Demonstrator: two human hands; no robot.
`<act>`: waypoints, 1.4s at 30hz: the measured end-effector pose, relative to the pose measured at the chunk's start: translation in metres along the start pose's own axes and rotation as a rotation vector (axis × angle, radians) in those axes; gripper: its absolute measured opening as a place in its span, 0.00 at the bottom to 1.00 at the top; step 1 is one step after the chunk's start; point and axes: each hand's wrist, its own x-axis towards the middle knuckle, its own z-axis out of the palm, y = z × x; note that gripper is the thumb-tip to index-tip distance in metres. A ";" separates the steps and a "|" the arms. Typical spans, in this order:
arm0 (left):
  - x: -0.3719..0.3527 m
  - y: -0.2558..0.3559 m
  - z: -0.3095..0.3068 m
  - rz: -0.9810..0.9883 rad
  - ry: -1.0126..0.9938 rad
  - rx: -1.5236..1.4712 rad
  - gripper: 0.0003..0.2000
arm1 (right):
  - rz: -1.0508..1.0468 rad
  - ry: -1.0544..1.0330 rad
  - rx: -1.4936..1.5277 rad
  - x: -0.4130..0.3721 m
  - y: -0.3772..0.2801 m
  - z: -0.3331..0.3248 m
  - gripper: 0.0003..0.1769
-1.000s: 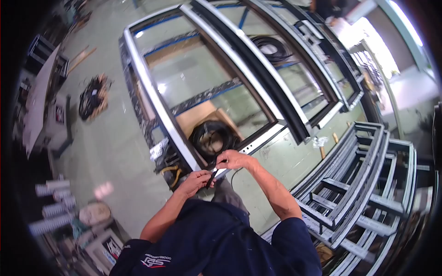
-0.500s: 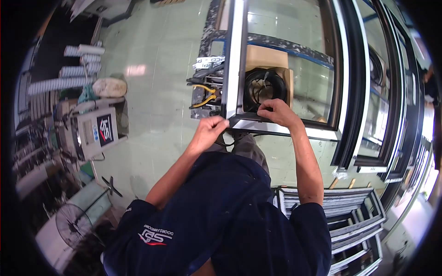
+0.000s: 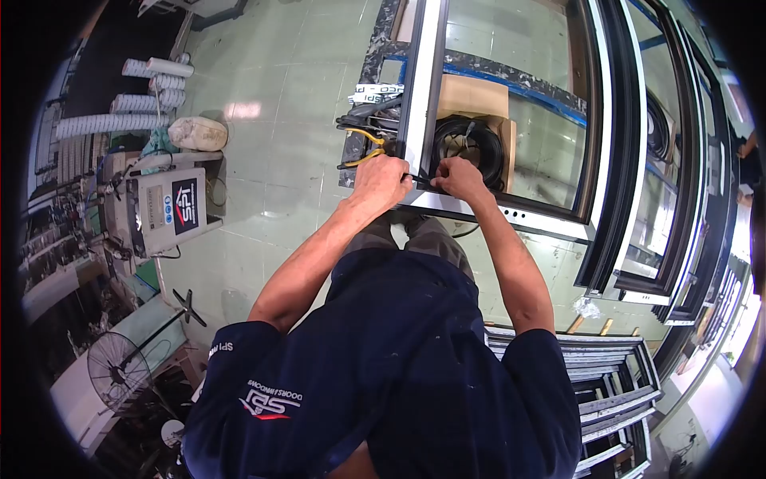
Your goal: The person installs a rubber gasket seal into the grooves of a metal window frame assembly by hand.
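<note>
Pinches what looks like one end of a thin dark strip point(image 3: 420, 180) in the fingertips of the right hand point(image 3: 461, 179), and closes the left hand point(image 3: 383, 180) on the other, with those fingertips mostly hidden. Has the strip directly between the hands, about equally near to each, with its long axis crossing from left to right. Holds it at the near left corner of a black-and-white frame point(image 3: 550, 225); cannot tell whether touching.

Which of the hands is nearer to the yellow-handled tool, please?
Left: the left hand is just below the yellow-handled tool in view, while the right hand is farther off, by the black coil.
</note>
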 end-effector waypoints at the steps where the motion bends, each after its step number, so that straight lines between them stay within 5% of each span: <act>1: 0.001 0.003 0.001 0.007 0.004 0.031 0.08 | 0.001 0.016 -0.008 -0.001 -0.001 0.001 0.14; 12: 0.006 0.016 0.001 -0.023 0.021 0.039 0.08 | -0.064 0.070 -0.084 0.001 0.003 0.012 0.13; 27: 0.018 0.004 -0.002 -0.021 -0.073 0.017 0.09 | -0.152 -0.198 0.122 0.027 0.022 0.002 0.08; 34: 0.026 -0.007 0.029 0.044 -0.140 0.064 0.08 | -0.199 -0.064 -0.052 0.018 0.021 0.012 0.08; 42: 0.044 -0.007 0.029 -0.010 -0.264 0.043 0.10 | -0.039 -0.184 0.089 0.004 0.039 -0.010 0.13</act>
